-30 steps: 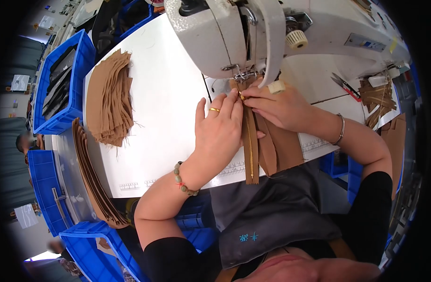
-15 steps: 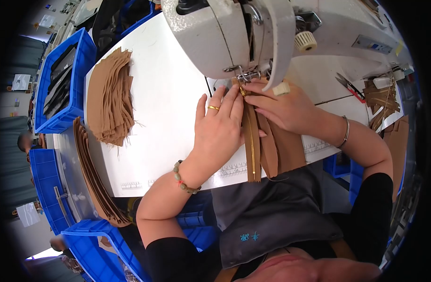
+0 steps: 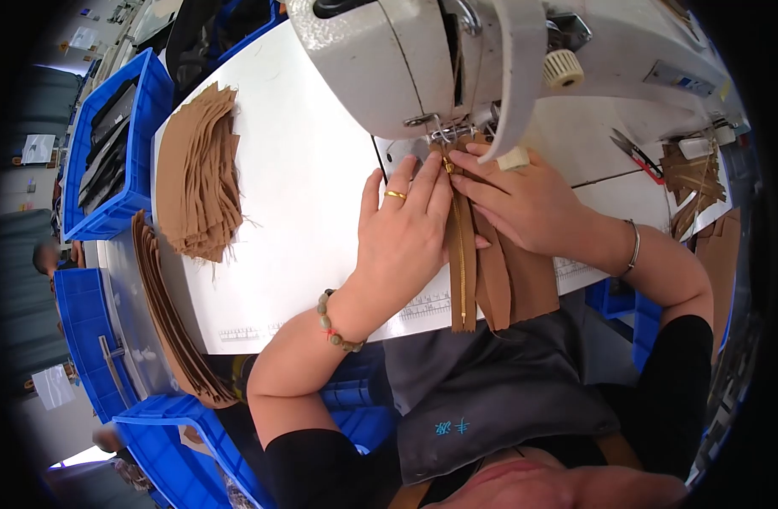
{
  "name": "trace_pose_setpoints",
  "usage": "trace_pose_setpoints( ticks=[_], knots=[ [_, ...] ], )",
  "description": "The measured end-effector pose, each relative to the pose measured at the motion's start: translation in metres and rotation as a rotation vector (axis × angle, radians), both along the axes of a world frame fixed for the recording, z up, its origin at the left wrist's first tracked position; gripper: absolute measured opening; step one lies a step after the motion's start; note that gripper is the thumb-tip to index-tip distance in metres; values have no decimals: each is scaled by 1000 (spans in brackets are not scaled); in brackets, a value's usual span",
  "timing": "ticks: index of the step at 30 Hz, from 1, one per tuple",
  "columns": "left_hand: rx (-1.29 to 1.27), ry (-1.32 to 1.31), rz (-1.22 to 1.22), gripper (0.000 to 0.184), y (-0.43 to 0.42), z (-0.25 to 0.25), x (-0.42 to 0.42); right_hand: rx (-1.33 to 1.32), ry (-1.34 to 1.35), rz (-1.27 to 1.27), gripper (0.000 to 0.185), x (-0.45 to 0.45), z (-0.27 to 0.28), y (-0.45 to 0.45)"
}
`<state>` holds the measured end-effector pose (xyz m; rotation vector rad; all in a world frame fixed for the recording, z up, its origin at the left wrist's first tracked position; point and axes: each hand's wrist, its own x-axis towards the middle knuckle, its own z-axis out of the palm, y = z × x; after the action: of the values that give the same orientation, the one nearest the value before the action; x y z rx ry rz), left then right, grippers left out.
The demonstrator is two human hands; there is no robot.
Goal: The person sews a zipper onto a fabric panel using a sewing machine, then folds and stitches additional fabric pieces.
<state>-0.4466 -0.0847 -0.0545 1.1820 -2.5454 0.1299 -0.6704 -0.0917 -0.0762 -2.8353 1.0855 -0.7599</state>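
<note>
A brown zipper strip with gold teeth runs from under the presser foot of the white sewing machine toward the table's front edge. Brown fabric pieces lie beside and beneath it. My left hand, with a gold ring, rests on the strip's left side, its fingertips near the presser foot and its thumb reaching under the strip. From the right, my right hand pinches the strip near its gold slider. The fabric under my right palm is hidden.
Brown fabric pieces are stacked on the table's left part, with long brown strips along the edge. Blue bins stand at the left. Red-handled snips and brown scraps lie at the right. A person is far left.
The machine, strip and both hands appear shifted slightly to the right in view. My hands are a little lower relative to the presser foot, still on the strip.
</note>
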Motion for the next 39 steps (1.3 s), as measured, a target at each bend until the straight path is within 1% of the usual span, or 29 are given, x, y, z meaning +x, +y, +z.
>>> trace_pose_setpoints(
  ticks=[10, 15, 19, 21, 22, 24, 25, 26, 27, 28, 29, 30, 31, 33, 34, 36, 37, 39],
  knots=[
    [-34, 11, 1, 81, -8, -2, -1, -41, -33, -34, 33, 1, -1, -6],
    [-37, 64, -3, 79, -12, -2, -2, -34, -39, -39, 33, 1, -1, -9],
    [-48, 73, -2, 81, -10, -2, -2, -32, -48, -32, 33, 2, -1, -9],
    [-49, 35, 21, 66, -4, 3, -2, -55, -3, -44, 33, 2, 0, -4],
    [-51, 38, 24, 66, -2, 2, 0, -76, 39, -57, 34, 2, 1, 0],
    [-84, -3, -74, 45, 4, -2, 7, -104, 59, -8, 35, -4, 5, 13],
    [-80, 1, -72, 45, 9, -2, 9, -128, 73, 40, 36, -7, 7, 22],
    [-31, 54, -55, 39, 14, 0, 10, -124, 76, 42, 36, -8, 11, 33],
    [18, 106, -38, 34, 18, 2, 11, 7, -2, 150, 36, -8, 16, 45],
    [21, 109, -35, 34, 23, 3, 12, 138, -81, 257, 36, -8, 19, 59],
    [42, 151, -21, 35, 27, 4, 12, 148, -44, 284, 41, -9, 17, 73],
    [62, 194, -7, 37, 31, 5, 12, 150, -41, 287, 41, -9, 14, 86],
    [64, 196, -6, 37, 37, 4, 12, 116, -18, 240, 44, -9, 11, 98],
    [-13, 188, -26, 41, 54, 1, 9, 46, 20, 162, 49, -8, 4, 112],
    [-14, 189, -27, 41, 61, 0, 7, 45, 21, 161, 49, -8, 3, 115],
    [-62, 109, -36, 45, 75, -2, 3, 7, 18, 142, 42, -6, 3, 116],
    [-74, 101, -20, 47, 79, -5, 0, 5, 18, 148, 42, -6, 1, 117],
    [-94, 100, 1, 48, 82, -8, -3, -28, 32, 125, 36, -6, -1, 118]
  ],
)
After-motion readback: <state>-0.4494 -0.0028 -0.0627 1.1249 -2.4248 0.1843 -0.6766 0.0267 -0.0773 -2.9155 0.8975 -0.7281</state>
